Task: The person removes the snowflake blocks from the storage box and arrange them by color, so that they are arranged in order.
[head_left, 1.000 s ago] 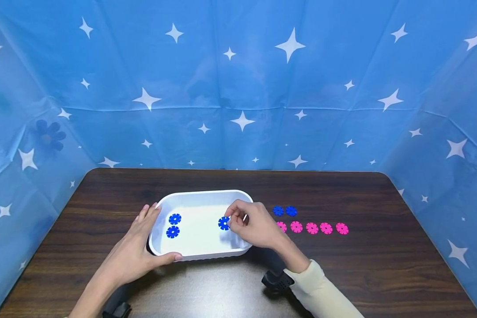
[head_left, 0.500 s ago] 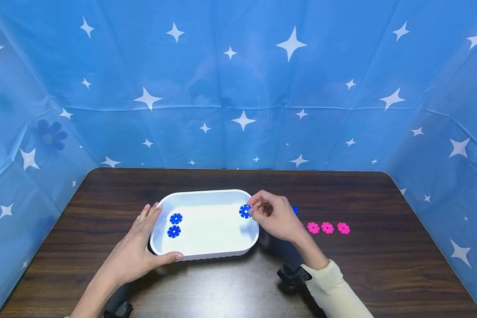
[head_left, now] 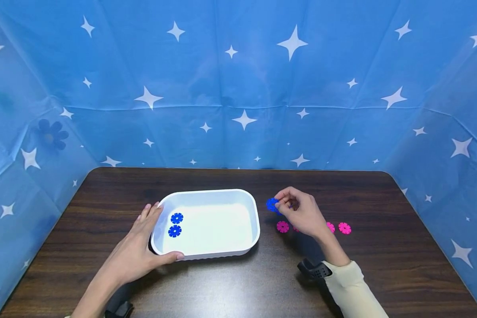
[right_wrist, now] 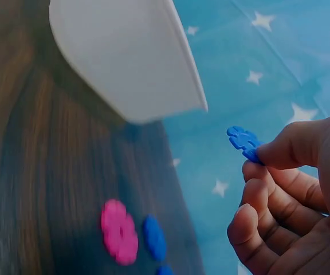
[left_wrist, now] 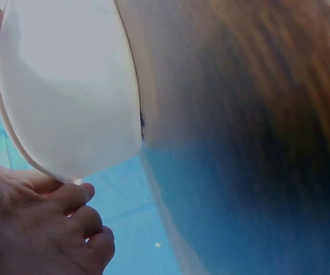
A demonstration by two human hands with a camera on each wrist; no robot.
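A blue notched plastic disc [head_left: 272, 204] is pinched between the thumb and fingers of my right hand [head_left: 307, 215], to the right of the tray. In the right wrist view this disc [right_wrist: 242, 141] is raised and tilted. Beneath it on the table lie a blue disc [right_wrist: 154, 237] and the edge of another. My left hand [head_left: 132, 252] grips the left end of a white oval-cornered tray [head_left: 216, 225], thumb over the near rim, fingers along the outer wall. Two blue discs [head_left: 175, 231] lie at the left inside the tray.
A row of pink discs [head_left: 282, 227] lies on the dark wooden table [head_left: 381, 265], partly hidden by my right hand. A blue curtain with white stars [head_left: 238, 88] stands behind the table and along both sides.
My right hand has carried the blue disc from over the tray's right part out past its right rim, above the discs on the table. My left hand has stayed on the tray.
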